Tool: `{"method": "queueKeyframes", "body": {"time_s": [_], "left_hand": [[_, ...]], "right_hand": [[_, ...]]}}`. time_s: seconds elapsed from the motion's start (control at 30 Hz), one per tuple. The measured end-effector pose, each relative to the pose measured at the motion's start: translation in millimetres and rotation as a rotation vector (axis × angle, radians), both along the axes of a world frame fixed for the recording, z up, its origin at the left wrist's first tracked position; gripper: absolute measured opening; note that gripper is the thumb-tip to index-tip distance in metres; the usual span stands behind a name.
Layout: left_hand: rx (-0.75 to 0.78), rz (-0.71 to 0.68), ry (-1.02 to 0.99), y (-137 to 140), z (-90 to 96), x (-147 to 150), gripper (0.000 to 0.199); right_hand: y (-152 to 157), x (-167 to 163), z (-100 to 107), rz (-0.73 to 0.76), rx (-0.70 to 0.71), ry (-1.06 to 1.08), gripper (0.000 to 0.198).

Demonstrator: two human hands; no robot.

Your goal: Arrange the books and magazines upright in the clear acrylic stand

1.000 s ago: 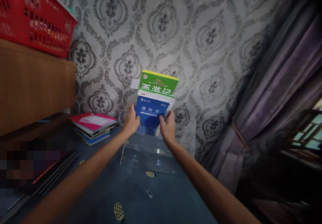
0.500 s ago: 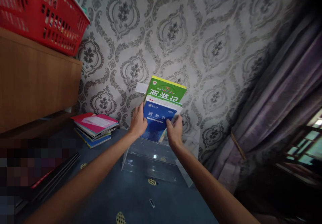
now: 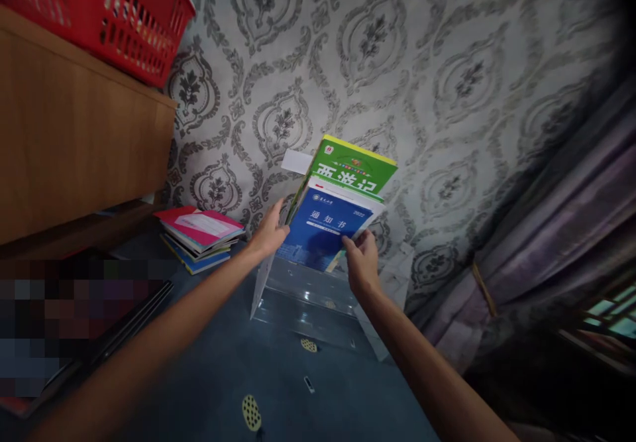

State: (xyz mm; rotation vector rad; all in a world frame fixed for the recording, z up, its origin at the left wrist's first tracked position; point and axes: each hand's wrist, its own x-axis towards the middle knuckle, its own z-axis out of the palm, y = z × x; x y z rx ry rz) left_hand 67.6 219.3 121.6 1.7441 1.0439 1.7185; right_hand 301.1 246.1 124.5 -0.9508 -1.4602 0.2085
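Note:
A blue booklet (image 3: 318, 236) with white lettering leans in front of a green book (image 3: 355, 167) with a yellow top edge and other thin books. They stand at the back of a clear stepped acrylic rack (image 3: 308, 303) on the table. My right hand (image 3: 362, 260) grips the blue booklet's right edge, thumb on its cover and fingers curled by the side. By the books' left edge is my left hand (image 3: 269, 233), its fingers stretched out and apart from the cover. A white slip (image 3: 297, 162) juts out left of the green book.
A stack of books and papers (image 3: 201, 230) lies on the left of the dark table (image 3: 209, 362). Beyond it are a wooden cabinet (image 3: 84, 130) and a red basket (image 3: 144, 31). Patterned wallpaper backs the table; a tied curtain (image 3: 497, 250) hangs at right.
My left hand has loosened from the books' left edge, its fingers now straighter. My right hand stays on the blue booklet. The view has shifted, so everything sits further right.

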Motion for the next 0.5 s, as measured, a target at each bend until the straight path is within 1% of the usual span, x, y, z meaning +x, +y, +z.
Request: {"method": "queueKeyframes", "body": {"time_s": [0.13,0.2,0.33,0.5], "left_hand": [[0.010,0.009,0.098,-8,-10.2,3,0.075],[0.013,0.012,0.115,-8,-15.1,8,0.075],[0.028,0.006,0.111,-3,-22.7,18,0.078],[0.049,-0.006,0.101,-1,-25.1,22,0.082]], "right_hand": [[-5,-3,-11,0.067,-0.058,0.085,0.044],[-7,-3,-13,0.079,-0.079,0.087,0.043],[-10,-2,-15,0.077,-0.089,0.051,0.043],[-8,-1,-19,0.030,-0.075,0.004,0.042]]}}
